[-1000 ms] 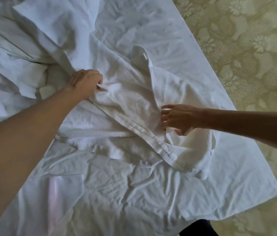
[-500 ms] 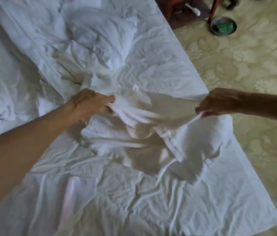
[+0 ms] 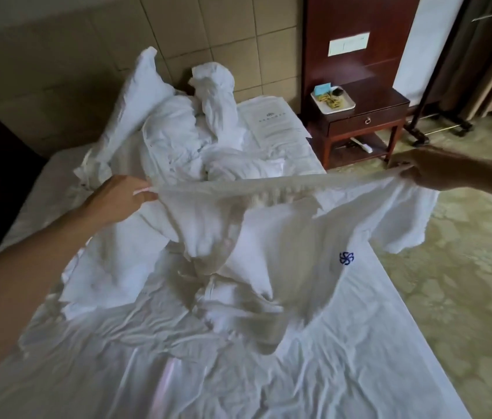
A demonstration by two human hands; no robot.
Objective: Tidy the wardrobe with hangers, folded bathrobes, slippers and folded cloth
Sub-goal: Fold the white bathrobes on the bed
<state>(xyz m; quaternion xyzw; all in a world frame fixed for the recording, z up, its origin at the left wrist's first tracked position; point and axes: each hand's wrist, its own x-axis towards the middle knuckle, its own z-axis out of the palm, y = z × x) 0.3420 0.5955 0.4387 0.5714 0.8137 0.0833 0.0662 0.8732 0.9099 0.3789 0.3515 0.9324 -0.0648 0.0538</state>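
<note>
A white waffle bathrobe (image 3: pixel 284 237) with a small blue emblem hangs stretched above the bed (image 3: pixel 269 373). My left hand (image 3: pixel 117 198) grips its upper edge on the left. My right hand (image 3: pixel 429 170) pinches the same edge on the right, out past the bed's side. The edge runs taut between both hands and the rest of the robe droops down, its lower folds touching the rumpled sheet.
Crumpled white bedding and pillows (image 3: pixel 178 131) pile up at the head of the bed. A dark wooden nightstand (image 3: pixel 362 122) with a white tray (image 3: pixel 332 99) stands at the right, beside a rack's base (image 3: pixel 438 128). Patterned carpet (image 3: pixel 465 282) runs along the bed's right side.
Both hands lifted the bathrobe off the bed and pulled apart, stretching its edge taut. The view tilted up, showing the headboard wall and nightstand.
</note>
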